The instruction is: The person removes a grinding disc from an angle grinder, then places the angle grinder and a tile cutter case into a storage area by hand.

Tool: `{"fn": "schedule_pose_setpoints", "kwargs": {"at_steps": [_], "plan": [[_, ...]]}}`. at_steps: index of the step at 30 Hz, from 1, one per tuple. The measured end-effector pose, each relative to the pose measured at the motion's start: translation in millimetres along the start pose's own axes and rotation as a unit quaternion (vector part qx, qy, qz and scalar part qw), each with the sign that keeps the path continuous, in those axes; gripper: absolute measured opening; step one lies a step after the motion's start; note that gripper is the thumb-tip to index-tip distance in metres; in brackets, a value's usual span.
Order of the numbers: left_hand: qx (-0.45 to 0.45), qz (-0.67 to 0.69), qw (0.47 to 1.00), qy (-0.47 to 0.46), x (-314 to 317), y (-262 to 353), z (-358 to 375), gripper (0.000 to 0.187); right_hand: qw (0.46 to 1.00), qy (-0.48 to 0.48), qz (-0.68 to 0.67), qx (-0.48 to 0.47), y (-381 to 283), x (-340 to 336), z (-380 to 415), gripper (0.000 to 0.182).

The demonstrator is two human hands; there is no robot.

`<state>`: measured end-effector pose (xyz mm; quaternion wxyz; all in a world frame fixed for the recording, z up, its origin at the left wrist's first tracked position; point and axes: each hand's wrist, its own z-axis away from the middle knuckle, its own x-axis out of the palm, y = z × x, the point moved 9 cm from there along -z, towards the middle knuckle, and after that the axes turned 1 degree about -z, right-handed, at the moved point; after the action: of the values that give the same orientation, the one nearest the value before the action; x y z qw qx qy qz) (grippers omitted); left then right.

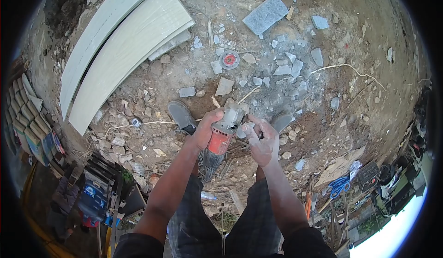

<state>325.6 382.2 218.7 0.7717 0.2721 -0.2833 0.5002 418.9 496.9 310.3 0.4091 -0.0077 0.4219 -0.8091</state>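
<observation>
My left hand [207, 128] is wrapped round the head of an angle grinder [219, 142], which has a red body, a dark rear end and a dusty grey head. The tool is held between my legs, its head pointing away from me. Beside the head is my right hand [262, 139], dusty, its fingers curled in near the grinder's front. Whatever those fingers pinch is too small or hidden to name. On the ground ahead lies a round disc [229, 60] with a red centre. No disc is clearly visible on the grinder itself.
Long pale slabs [134, 46] lie at the upper left. A grey stone block [266, 15] rests ahead, with broken stone pieces [290, 66] scattered nearby. A pale cord [350, 67] crosses the dirt. Coiled blue rope [339, 186] and stacked sacks [27, 115] are at the sides.
</observation>
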Motion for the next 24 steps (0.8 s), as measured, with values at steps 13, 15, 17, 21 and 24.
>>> {"fn": "schedule_pose_setpoints", "kwargs": {"at_steps": [13, 15, 17, 21, 24], "plan": [[0.023, -0.073, 0.997, 0.012, 6.5, 20.5, 4.3, 0.061, 0.999, -0.026, 0.005, -0.023, 0.6, 0.4, -8.9, 0.036], [0.018, -0.076, 0.997, 0.007, 4.8, 20.1, 3.4, 0.061, 0.999, -0.019, 0.005, -0.046, -3.5, 0.8, -9.8, 0.035], [0.022, -0.078, 0.997, 0.019, 1.9, 20.3, 2.1, 0.06, 0.998, -0.014, 0.004, -0.068, -7.6, 1.9, -10.8, 0.035], [0.032, -0.096, 0.994, 0.03, -0.5, 25.6, 2.9, 0.061, 0.997, -0.028, 0.025, -0.061, -12.5, 3.3, -14.7, 0.036], [0.015, -0.099, 0.995, 0.028, -6.7, 23.4, 0.3, 0.061, 0.997, -0.031, 0.042, -0.056, -11.8, 4.8, -17.8, 0.037]]}}
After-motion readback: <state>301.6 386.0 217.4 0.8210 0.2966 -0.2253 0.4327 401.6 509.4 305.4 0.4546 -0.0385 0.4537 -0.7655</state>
